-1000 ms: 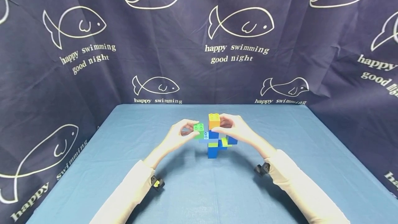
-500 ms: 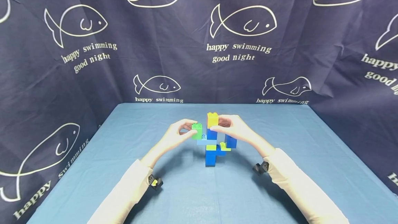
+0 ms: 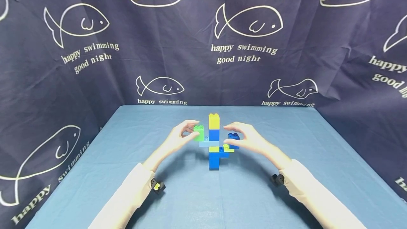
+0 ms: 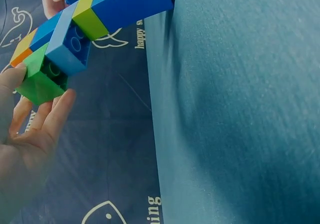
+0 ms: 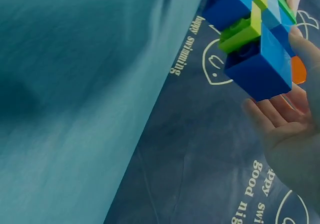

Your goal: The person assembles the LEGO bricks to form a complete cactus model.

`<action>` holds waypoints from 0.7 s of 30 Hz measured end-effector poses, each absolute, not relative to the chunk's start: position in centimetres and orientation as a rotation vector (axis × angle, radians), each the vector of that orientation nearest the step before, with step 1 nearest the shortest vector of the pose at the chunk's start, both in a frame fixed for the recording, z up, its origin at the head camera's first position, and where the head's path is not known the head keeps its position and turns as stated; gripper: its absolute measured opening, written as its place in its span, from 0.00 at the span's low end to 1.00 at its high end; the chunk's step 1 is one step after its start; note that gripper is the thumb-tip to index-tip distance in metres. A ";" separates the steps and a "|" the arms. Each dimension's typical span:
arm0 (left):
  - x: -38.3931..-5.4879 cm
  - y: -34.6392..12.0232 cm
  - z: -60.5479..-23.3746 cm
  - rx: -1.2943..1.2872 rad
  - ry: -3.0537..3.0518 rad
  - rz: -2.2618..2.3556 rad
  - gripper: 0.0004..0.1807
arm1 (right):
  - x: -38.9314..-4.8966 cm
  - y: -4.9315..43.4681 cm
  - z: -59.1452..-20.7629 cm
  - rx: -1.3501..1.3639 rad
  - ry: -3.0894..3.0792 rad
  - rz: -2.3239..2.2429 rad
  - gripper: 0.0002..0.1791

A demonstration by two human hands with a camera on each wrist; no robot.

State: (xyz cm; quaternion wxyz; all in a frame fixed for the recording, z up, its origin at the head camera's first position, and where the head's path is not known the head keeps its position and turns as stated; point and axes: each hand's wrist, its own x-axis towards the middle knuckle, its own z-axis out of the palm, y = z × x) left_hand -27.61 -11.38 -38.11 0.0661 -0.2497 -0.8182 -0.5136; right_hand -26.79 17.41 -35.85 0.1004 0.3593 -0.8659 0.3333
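A toy-brick structure appears to stand on the table at centre. Its blue base brick (image 3: 214,163) carries a lime brick (image 3: 214,149), a light blue brick (image 3: 208,144), then a blue brick (image 3: 214,134) with a yellow-orange brick (image 3: 214,121) on top. My left hand (image 3: 178,135) pinches the green brick (image 3: 199,133) at the left end, thumb in front and fingers behind. My right hand (image 3: 249,138) is spread about the dark blue brick (image 3: 233,136) on the right arm. Its thumb crosses in front; in the right wrist view its fingers (image 5: 257,115) lie apart below that brick.
A blue cloth (image 3: 216,200) covers the table. Behind it hangs a dark curtain (image 3: 190,63) with fish drawings and lettering. Small black wrist cameras sit at the left cuff (image 3: 158,186) and the right cuff (image 3: 277,179).
The structure has come down and slightly left, with my left hand still on the green brick. My right hand has let go of the upper bricks and moved right, around the dark blue brick.
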 end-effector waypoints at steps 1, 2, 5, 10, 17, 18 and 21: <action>-27.7 -11.4 -38.2 -0.755 -2.463 -1.548 0.21 | -26.7 17.5 -36.0 1.078 -2.538 0.946 0.28; -27.8 -11.4 -38.2 -0.756 -2.462 -1.537 0.20 | -26.6 17.7 -36.1 1.094 -2.515 0.906 0.29; -27.9 -11.4 -38.3 -0.761 -2.463 -1.497 0.19 | -26.4 17.9 -36.5 1.114 -2.485 0.844 0.32; -28.0 -11.3 -38.6 -0.767 -2.434 -1.497 0.18 | -25.9 18.0 -37.2 1.097 -2.544 0.867 0.40; -28.3 -10.8 -39.0 -0.748 -2.393 -1.537 0.17 | -25.8 18.0 -37.8 1.045 -2.617 0.874 0.41; -28.3 -10.8 -39.0 -0.746 -2.390 -1.551 0.19 | -25.8 18.0 -37.8 1.039 -2.619 0.875 0.40; -28.3 -10.6 -39.2 -0.757 -2.417 -1.572 0.28 | -26.1 18.1 -37.9 1.031 -2.616 0.888 0.40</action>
